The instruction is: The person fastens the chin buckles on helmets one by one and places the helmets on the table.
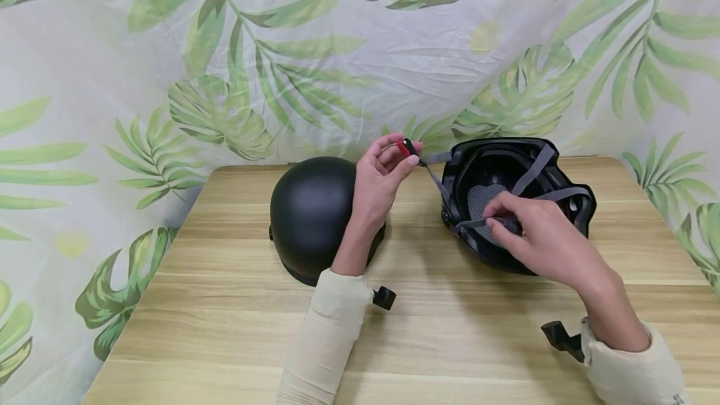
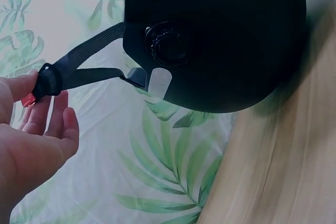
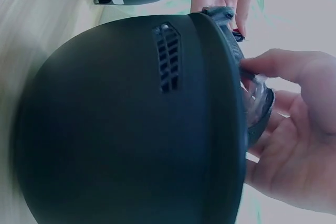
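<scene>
Helmet (image 1: 500, 145) lies upturned on the table (image 1: 225, 330), opening up; I see grey padding (image 1: 478, 202) inside, grey straps (image 1: 534, 170) across the opening. Left hand (image 1: 382, 174), beyond the rim, pinches the red-and-black buckle (image 1: 407, 147) at a strap's end. Right hand (image 1: 545, 236), over the opening, pinches another strap, by clear plastic (image 3: 257, 98). Second helmet (image 1: 312, 205), dome up, to the left; leaf-print cloth (image 1: 416, 49) behind

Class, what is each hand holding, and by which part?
The upturned helmet: the left hand pinches the red-and-black buckle; the right hand grips a strap, its exact hold partly hidden.
</scene>
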The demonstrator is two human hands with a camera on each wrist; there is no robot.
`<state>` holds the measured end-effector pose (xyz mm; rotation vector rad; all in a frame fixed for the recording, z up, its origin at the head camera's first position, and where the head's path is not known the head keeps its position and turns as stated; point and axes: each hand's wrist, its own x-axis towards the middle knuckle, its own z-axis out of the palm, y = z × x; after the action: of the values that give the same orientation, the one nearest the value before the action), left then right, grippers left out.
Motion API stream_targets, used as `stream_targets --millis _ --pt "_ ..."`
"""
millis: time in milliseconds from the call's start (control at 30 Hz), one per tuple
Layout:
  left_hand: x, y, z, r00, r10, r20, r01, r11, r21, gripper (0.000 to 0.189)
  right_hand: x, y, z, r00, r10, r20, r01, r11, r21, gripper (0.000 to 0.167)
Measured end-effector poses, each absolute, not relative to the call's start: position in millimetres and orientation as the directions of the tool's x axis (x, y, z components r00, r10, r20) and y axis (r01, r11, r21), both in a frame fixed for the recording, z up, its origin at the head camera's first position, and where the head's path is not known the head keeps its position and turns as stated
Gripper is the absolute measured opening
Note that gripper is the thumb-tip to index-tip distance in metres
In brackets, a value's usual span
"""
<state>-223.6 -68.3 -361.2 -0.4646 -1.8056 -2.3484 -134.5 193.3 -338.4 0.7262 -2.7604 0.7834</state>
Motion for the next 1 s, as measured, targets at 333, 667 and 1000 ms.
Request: stream_targets --millis 333,667,1000 --pt "-220.8 -67.9 -359.7 -0.923 0.112 0.367 0.336 -0.228 0.914 0.039 -135.8 192.8 -340.3 -0.868 -0.39 0.307 -0.497 0.703 -0.509 0.033" --pt "-217.9 -67.0 -359.7 -0.877 0.205 0.434 0.424 -0.093 0.901 0.039 -135.6 190.3 -339.9 -0.885 -0.278 0.372 -0.449 0.718 -0.532 0.025" --pt "-219.3 -66.4 -362.1 -0.831 0.286 0.476 0.48 -0.063 0.875 0.038 -133.9 189.5 -337.9 -0.919 -0.194 0.342 -0.376 0.691 -0.617 0.036"
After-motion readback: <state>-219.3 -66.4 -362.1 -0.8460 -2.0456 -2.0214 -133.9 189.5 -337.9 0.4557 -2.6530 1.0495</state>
